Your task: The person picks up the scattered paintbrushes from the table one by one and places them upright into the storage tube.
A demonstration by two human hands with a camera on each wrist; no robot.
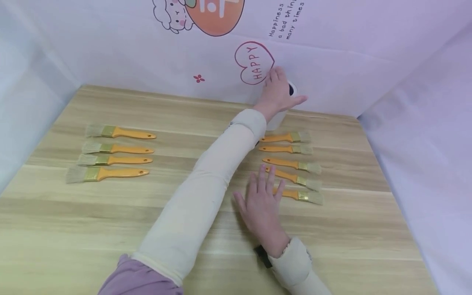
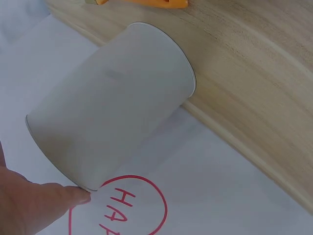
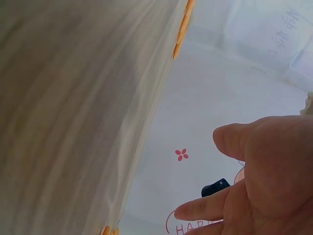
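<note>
In the upper middle of the head view the left hand (image 1: pixel 277 92) reaches across the table (image 1: pixel 206 229) to a white cup (image 1: pixel 278 119) standing at the far edge against the printed backdrop (image 1: pixel 332 61); the fingers drape over the cup's top and side, though whether they truly wrap it cannot be told from that view. The left wrist view shows only a fingertip (image 2: pixel 73 195) touching the cup's rim, so the hold looks light, and a smooth, thin-walled cup (image 2: pixel 112 107) could well slip or tip toward the cloth if it is lifted from such a contact. The outstretched left sleeve (image 1: pixel 206 184) passes just beside the row of five orange-handled brushes (image 1: pixel 293 166) at centre right; a low sweep of the arm could knock them out of line. The right hand (image 1: pixel 262 207) lies flat with fingers spread and holds nothing, its fingertips touching or nearly touching the nearest brush handles, so a small slide could nudge them. The four brushes (image 1: pixel 114 153) at left lie well apart from either arm.
</note>
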